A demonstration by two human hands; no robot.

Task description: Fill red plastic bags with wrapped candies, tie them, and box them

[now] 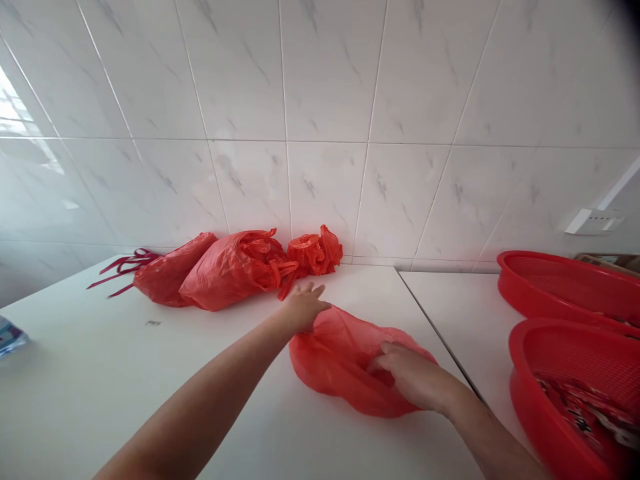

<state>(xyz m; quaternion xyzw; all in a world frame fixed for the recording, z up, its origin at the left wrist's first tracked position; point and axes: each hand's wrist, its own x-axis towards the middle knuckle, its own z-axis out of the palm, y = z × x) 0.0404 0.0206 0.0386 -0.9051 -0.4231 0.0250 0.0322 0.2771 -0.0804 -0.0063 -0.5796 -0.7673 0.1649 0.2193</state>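
Red plastic, thin and see-through at the folds: a loose bag (340, 380) spread near the right edge of the desk (280, 433), just beside the seam (435, 317) with the neighbouring desk (450, 287). Left hand (305, 308) at the bag's far left rim, fingers spread, any pinch on the film impossible to tell; right hand (407, 373) down in the folds, fingers bent and partly covered, pinching or not likewise impossible to tell. Along the back edge, already gathered up — a first bundle (167, 277) with dark red straps (127, 270) toward the left, a fuller bundle (220, 273) touching it, and a small crumpled bundle (315, 253) toward the back right corner, contents hidden in all three. By the look of it, finished or nearly so at the back, only partway between the hands: loose bag slack, not tied, nothing clearly visible inside. Across the seam, close to the right forearm (485, 433), a front basket (520, 340) with red packets (580, 407) and a rear basket (515, 287) just behind — probably the tightest side for moving. Much freer toward the left and front edges: bare desk, save for a small scrap (153, 323) and a clear packet (11, 335) at the far left. Also some open room toward the back right corner.
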